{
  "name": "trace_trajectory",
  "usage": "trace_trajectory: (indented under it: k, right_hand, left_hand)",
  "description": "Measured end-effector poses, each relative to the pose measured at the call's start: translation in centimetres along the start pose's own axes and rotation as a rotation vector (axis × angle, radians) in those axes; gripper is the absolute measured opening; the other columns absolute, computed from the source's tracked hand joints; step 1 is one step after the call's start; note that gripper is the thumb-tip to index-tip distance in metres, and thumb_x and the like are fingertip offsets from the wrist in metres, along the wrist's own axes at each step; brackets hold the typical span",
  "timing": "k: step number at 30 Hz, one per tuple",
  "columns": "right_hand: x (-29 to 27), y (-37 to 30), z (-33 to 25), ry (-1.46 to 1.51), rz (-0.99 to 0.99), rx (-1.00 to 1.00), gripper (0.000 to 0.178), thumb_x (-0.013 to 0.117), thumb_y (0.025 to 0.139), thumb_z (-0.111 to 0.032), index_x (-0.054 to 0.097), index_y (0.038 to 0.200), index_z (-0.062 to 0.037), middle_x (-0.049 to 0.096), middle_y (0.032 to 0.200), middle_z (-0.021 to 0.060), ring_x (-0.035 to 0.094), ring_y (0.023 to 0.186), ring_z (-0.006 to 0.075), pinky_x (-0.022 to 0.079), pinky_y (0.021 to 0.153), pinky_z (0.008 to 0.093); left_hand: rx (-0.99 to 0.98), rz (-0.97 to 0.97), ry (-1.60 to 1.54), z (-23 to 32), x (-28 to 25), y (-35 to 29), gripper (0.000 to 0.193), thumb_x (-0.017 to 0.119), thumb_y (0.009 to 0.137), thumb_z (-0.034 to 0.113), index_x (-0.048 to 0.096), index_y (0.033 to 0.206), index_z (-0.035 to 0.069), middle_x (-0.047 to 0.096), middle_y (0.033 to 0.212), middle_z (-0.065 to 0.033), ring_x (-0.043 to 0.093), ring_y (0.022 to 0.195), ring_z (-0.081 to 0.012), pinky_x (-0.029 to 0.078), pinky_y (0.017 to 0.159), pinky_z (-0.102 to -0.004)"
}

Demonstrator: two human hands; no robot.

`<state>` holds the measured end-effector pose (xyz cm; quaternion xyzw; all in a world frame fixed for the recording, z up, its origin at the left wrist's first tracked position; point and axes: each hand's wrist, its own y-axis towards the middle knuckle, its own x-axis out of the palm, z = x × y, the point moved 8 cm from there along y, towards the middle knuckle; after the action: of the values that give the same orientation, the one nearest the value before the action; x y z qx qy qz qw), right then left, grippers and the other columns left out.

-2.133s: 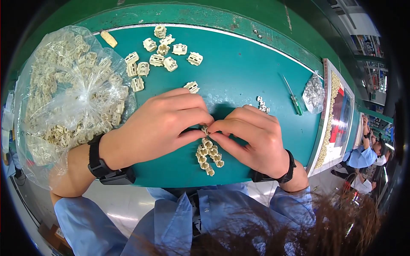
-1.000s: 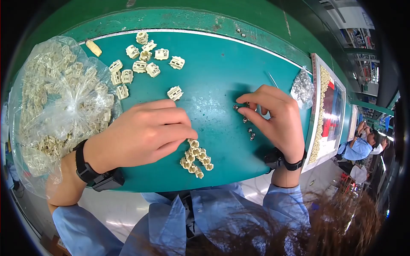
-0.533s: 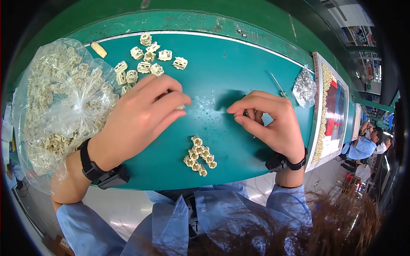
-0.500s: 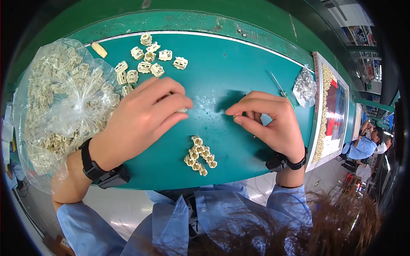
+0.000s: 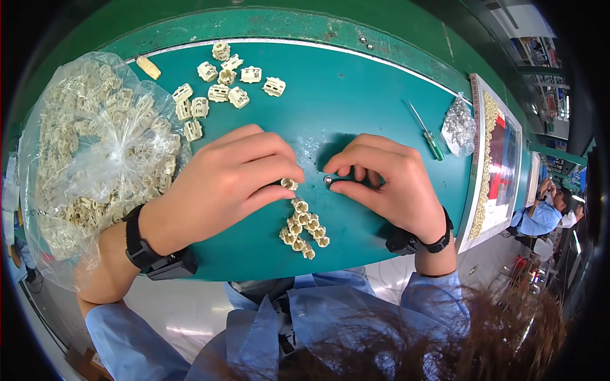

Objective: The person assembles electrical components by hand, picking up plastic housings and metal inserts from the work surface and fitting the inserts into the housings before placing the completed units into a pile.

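Cream socket (image 5: 289, 183) is pinched in my left hand (image 5: 232, 168), metal ball (image 5: 328, 180) in my right hand (image 5: 395, 181); clear bag (image 5: 121, 151) holds cream parts (image 5: 79, 203).

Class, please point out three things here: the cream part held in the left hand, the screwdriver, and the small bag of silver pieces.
Cream part (image 5: 289, 184): head view, on its exposed end.
Screwdriver (image 5: 433, 145): head view, on its green handle.
Small bag of silver pieces (image 5: 459, 127): head view, on its middle.
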<state>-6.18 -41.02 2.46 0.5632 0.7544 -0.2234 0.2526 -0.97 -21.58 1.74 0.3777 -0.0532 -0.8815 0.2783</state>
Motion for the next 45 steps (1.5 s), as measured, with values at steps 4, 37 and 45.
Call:
trace_trajectory:
  k: [4,37,45]
  right_hand:
    - [-0.3,-0.7,0.0,-0.135,0.021,0.031,0.027,0.095,0.086,-0.001,0.087,0.111,-0.0075,0.075,0.092,0.0040,0.064,0.074,0.0161,0.051,0.064,0.0322]
    - [2.0,-0.8,-3.1,-0.075,0.114,-0.268,0.025,0.095,0.082,-0.002,0.088,0.106,-0.0075,0.079,0.096,0.0044,0.072,0.078,0.0239,0.056,0.066,0.0369]
    - [1.9,-1.0,-3.2,-0.106,0.122,-0.259,0.024,0.096,0.083,-0.003,0.088,0.105,-0.0075,0.079,0.096,0.0047,0.072,0.079,0.0240,0.056,0.066,0.0366]
  left_hand:
    - [-0.016,-0.023,0.025,0.2,0.8,-0.2,0.031,0.092,0.089,0.017,0.080,0.117,0.011,0.073,0.112,-0.0025,0.071,0.101,-0.0255,0.061,0.087,-0.0391]
    - [-0.036,0.046,0.070,0.7,1.8,0.1,0.028,0.099,0.078,0.018,0.080,0.098,0.012,0.072,0.101,-0.0009,0.066,0.089,-0.0263,0.050,0.080,-0.0410]
    - [-0.034,0.047,0.072,0.7,1.8,0.0,0.028,0.099,0.079,0.019,0.079,0.097,0.012,0.072,0.101,-0.0009,0.065,0.088,-0.0263,0.050,0.079,-0.0411]
